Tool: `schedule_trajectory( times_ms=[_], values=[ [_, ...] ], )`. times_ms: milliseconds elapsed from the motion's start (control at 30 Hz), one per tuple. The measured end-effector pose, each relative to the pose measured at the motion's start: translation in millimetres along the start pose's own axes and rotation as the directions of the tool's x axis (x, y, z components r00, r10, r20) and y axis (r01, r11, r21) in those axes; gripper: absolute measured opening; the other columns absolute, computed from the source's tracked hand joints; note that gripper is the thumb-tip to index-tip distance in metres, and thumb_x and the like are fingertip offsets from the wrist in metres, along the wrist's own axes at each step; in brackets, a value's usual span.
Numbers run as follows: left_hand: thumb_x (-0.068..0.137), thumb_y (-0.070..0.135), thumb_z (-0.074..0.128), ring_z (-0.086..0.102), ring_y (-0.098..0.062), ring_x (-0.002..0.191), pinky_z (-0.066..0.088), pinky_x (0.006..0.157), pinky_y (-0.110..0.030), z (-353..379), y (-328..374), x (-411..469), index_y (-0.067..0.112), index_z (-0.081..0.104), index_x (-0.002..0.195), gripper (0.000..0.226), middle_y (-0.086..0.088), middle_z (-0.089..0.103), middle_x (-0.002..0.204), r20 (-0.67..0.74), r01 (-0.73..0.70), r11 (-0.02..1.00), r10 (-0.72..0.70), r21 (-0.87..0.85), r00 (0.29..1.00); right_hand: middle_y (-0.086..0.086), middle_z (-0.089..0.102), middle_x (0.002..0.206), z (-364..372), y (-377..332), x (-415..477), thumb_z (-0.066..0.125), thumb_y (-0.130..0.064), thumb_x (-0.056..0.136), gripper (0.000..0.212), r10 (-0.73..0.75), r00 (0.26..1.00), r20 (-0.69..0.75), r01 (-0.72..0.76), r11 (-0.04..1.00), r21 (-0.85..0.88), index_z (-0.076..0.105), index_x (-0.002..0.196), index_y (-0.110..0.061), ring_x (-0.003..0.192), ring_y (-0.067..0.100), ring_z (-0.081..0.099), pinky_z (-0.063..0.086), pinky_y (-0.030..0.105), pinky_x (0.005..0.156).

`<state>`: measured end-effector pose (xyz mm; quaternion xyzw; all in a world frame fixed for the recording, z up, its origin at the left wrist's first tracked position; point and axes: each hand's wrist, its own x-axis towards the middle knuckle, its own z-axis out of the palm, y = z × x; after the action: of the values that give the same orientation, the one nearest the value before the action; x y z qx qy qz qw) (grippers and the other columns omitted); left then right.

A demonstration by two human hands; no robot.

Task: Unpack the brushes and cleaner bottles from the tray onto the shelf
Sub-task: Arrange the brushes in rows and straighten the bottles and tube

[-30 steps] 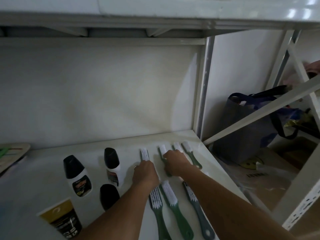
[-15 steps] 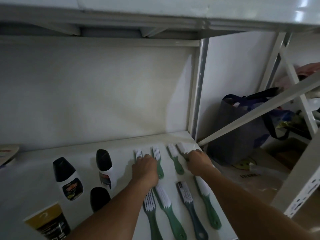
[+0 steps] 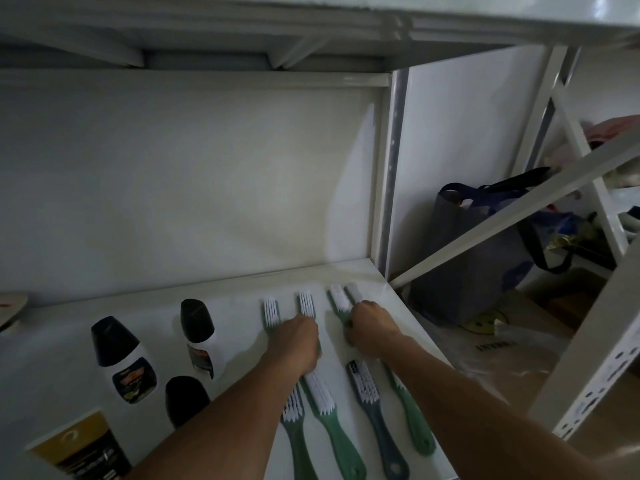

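Several green-handled brushes with white bristles lie in two rows on the white shelf [image 3: 225, 292]. My left hand [image 3: 298, 341] is curled over the handles of the two left back-row brushes [image 3: 270, 310]. To its right, my right hand [image 3: 372, 327] covers the handles of the two right back-row brushes [image 3: 338, 297]. The front row of brushes [image 3: 320, 389] lies under my forearms, and one of them is grey-blue [image 3: 363, 379]. To the left are black-capped white cleaner bottles [image 3: 123, 358], [image 3: 199, 332], a third black cap [image 3: 185, 400] and a gold-and-black pack [image 3: 79, 448].
An upper shelf [image 3: 311, 15] hangs close overhead. A white upright [image 3: 391, 168] and a diagonal brace [image 3: 519, 209] bound the shelf on the right. Beyond them stands a grey-blue bag [image 3: 478, 271]. A flat light object [image 3: 10, 306] pokes in at the left edge.
My right hand has shifted left from the rightmost back-row brush onto the handles of the two right brushes. My left hand stays on the left back-row brushes.
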<state>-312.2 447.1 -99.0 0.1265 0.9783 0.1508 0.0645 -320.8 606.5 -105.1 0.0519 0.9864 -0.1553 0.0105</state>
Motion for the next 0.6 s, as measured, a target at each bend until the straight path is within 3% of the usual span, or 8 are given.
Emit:
schedule_trajectory(
  times_ms=[133,367,600],
  values=[
    [0.084,0.016,0.071,0.071,-0.028,0.09,0.059,0.08,-0.037,0.8,-1.8,1.4,0.003,0.075,0.095,0.018,-0.015,0.073,0.099,-0.018,0.035,0.999,-0.036,-0.041,0.999,0.016,0.066,0.113,0.8,-5.9,-0.3,0.053,-0.008,0.093,0.025,-0.021,1.0,-0.017,0.022,1.0,0.002,0.062,0.116,-0.005,0.1,0.03,0.066,0.057,0.039,0.088],
    [0.08,0.021,0.076,0.071,-0.028,0.091,0.059,0.082,-0.037,2.9,-3.7,3.5,0.006,0.075,0.098,0.024,-0.013,0.074,0.1,-0.037,0.049,0.998,-0.05,-0.039,0.998,0.013,0.067,0.104,4.1,-13.2,0.6,0.057,-0.01,0.092,0.015,-0.042,0.999,-0.013,0.042,0.999,0.005,0.065,0.104,-0.006,0.092,0.027,0.066,0.057,0.035,0.081],
    [0.078,0.019,0.077,0.072,-0.028,0.086,0.061,0.079,-0.04,2.8,-1.7,3.2,0.007,0.076,0.094,0.02,-0.013,0.074,0.095,-0.04,0.075,0.996,-0.077,-0.043,0.996,0.012,0.067,0.104,5.5,-13.6,2.0,0.058,-0.013,0.092,0.016,-0.036,0.999,-0.001,0.036,0.999,0.011,0.065,0.105,-0.007,0.092,0.026,0.067,0.059,0.037,0.085]
  ],
)
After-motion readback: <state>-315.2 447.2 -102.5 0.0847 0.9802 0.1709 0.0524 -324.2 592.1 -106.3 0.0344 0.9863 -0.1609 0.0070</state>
